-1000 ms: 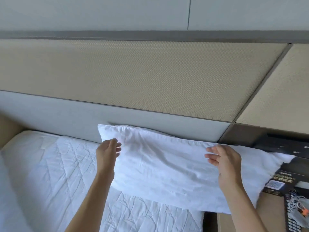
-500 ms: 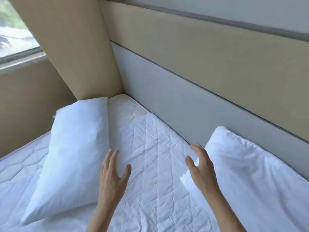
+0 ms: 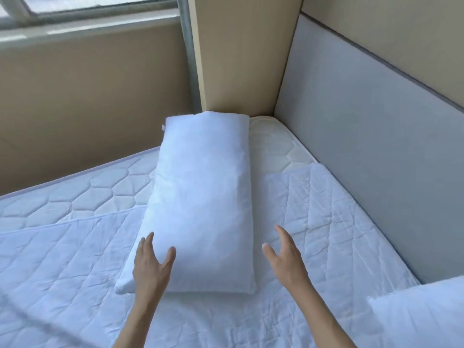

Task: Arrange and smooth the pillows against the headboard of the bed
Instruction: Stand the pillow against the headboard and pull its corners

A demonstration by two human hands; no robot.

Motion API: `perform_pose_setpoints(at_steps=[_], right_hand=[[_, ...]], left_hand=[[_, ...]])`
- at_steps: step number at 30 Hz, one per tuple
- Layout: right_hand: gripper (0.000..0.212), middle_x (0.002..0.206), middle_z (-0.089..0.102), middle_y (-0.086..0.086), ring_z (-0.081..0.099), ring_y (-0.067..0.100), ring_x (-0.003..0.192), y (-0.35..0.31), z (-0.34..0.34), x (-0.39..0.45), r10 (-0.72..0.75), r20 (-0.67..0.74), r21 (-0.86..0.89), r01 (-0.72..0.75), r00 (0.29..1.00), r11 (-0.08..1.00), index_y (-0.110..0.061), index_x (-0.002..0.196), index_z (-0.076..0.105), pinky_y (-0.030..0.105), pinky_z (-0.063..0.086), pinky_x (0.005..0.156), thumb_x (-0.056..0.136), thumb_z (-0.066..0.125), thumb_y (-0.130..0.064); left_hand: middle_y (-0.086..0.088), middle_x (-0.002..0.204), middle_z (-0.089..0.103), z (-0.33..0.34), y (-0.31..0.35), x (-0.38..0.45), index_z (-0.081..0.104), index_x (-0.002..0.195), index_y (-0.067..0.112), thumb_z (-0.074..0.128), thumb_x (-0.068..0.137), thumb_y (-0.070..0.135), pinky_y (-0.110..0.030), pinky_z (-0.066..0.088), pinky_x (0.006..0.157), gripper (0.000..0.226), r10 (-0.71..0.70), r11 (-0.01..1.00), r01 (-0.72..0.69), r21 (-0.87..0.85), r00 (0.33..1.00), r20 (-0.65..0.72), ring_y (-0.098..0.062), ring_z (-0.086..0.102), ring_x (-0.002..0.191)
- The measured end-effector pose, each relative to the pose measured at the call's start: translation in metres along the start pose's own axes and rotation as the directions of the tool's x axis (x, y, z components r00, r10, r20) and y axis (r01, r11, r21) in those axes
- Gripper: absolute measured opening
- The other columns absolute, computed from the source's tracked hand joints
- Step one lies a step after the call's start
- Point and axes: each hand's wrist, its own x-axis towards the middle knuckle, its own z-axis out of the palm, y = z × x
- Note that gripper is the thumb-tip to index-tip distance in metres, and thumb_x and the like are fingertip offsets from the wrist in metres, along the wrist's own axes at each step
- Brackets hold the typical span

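A long white pillow (image 3: 203, 197) lies lengthwise on the bed, its far end in the corner by the beige pillar, away from the grey headboard (image 3: 364, 136). My left hand (image 3: 152, 266) hovers open over the pillow's near left corner, fingers spread, touching or nearly touching it. My right hand (image 3: 285, 256) is open just right of the pillow's near end, above the mattress pad, holding nothing. A second white pillow (image 3: 421, 315) leans against the headboard at the bottom right, only partly in view.
A quilted white mattress pad (image 3: 313, 222) covers most of the mattress (image 3: 281, 144), whose bare corner shows near the headboard. A beige wall with a window (image 3: 88, 11) runs along the bed's left side. A beige pillar (image 3: 241, 54) fills the corner.
My view has swung left from the pillow at the headboard to the second pillow. Both hands let go of the first pillow and now reach toward the near end of the other.
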Motion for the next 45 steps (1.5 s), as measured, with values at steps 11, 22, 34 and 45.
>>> perform_pose_setpoints(at_steps=[11, 22, 34, 45], right_hand=[[0.058, 0.151, 0.046, 0.01, 0.047, 0.022, 0.136, 0.046, 0.076, 0.006, 0.28, 0.178, 0.136, -0.305, 0.944, 0.943, -0.016, 0.149, 0.036, 0.035, 0.036, 0.11, 0.099, 0.055, -0.036], [0.054, 0.135, 0.062, 0.005, 0.061, 0.021, 0.121, 0.103, 0.085, 0.075, 0.262, 0.361, 0.382, -0.398, 0.895, 0.834, -0.009, 0.136, 0.055, 0.043, 0.045, 0.109, 0.093, 0.062, -0.04], [0.037, 0.112, 0.076, -0.004, 0.071, 0.014, 0.106, 0.19, -0.115, 0.148, 0.118, 0.145, 0.392, -0.166, 0.982, 0.905, -0.02, 0.112, 0.069, 0.03, 0.055, 0.091, 0.081, 0.074, -0.039], [0.035, 0.115, 0.069, -0.002, 0.071, 0.008, 0.096, 0.195, -0.139, 0.208, 0.16, 0.422, 0.114, -0.227, 0.892, 0.967, -0.021, 0.117, 0.059, 0.023, 0.057, 0.08, 0.088, 0.071, -0.036]], left_hand=[[-0.011, 0.113, 0.069, 0.004, -0.11, 0.06, 0.059, 0.122, 0.014, 0.068, 0.065, 0.067, -0.048, 0.053, 0.09, 0.079, -0.286, 0.933, 0.335, -0.13, 0.911, 0.296, -0.035, 0.065, 0.107], [-0.013, 0.086, 0.07, 0.069, -0.081, -0.036, 0.07, 0.098, 0.0, 0.063, 0.093, 0.037, -0.032, 0.051, 0.067, 0.038, -0.441, 0.728, 0.465, -0.504, 0.88, 0.177, -0.028, 0.067, 0.08], [0.0, 0.071, 0.069, 0.221, 0.052, -0.171, 0.069, 0.077, 0.015, 0.059, 0.096, 0.032, -0.035, 0.049, 0.063, 0.027, -0.548, 0.638, 0.63, -0.442, 0.775, 0.314, -0.023, 0.065, 0.074], [-0.005, 0.138, 0.054, 0.216, 0.051, -0.131, 0.041, 0.143, 0.022, 0.064, 0.072, 0.074, -0.045, 0.041, 0.108, 0.091, -0.562, 0.587, 0.645, -0.489, 0.759, 0.327, -0.024, 0.052, 0.126]])
